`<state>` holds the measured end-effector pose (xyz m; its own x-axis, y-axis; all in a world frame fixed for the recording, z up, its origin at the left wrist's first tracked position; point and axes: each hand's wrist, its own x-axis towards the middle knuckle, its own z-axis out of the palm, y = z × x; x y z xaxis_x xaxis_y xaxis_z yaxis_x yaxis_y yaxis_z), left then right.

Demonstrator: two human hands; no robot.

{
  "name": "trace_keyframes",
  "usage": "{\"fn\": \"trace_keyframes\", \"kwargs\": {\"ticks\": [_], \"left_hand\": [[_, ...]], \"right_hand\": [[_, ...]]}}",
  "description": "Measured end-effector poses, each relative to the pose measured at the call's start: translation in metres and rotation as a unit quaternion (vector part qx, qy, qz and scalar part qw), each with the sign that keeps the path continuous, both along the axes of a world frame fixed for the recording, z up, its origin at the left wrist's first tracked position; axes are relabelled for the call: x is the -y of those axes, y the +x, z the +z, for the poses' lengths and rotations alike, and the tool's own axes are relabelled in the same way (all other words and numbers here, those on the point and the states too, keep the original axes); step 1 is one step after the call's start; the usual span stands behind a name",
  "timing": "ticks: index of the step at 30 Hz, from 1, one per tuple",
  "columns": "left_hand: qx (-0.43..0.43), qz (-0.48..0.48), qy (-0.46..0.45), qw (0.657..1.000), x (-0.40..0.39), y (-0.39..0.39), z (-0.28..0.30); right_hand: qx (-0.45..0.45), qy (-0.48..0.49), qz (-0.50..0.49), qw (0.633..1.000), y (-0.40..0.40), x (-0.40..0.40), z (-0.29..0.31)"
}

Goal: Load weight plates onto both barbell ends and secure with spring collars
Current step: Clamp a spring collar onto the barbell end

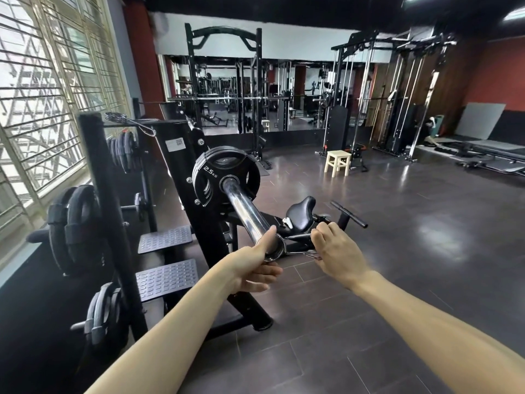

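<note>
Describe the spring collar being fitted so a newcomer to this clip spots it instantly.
Start at the chrome barbell sleeve running from the 2.5 kg plates toward the camera. At its near tip sits the spring collar, a wire coil, steadied by the left hand. Unlike anything nearby, two wire handles stick out sideways, squeezed by the right hand.

Plates (pixel 225 180) on barbell sleeve (pixel 245 213), spring collar (pixel 274 248) seemingly at sleeve tip; plate rack (pixel 110 211) left; stool (pixel 338 162) far right.
</note>
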<state>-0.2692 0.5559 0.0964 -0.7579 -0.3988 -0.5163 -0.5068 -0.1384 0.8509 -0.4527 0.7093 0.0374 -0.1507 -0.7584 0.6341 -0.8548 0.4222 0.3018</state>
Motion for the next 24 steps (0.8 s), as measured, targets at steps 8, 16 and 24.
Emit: {"fn": "trace_keyframes", "kwargs": {"ticks": [8, 16, 24], "left_hand": [[-0.024, 0.009, 0.045, 0.999, 0.013, -0.01, -0.006], [-0.014, -0.003, 0.035, 0.999, 0.027, -0.018, -0.003], [0.001, -0.047, 0.032, 0.998, 0.033, -0.019, -0.002]], "right_hand": [[-0.089, -0.059, 0.001, 0.994, -0.021, 0.018, -0.01], [-0.047, -0.007, 0.029, 0.998, -0.037, 0.033, 0.001], [0.697, -0.197, -0.192, 0.662, -0.01, 0.057, 0.07]]}}
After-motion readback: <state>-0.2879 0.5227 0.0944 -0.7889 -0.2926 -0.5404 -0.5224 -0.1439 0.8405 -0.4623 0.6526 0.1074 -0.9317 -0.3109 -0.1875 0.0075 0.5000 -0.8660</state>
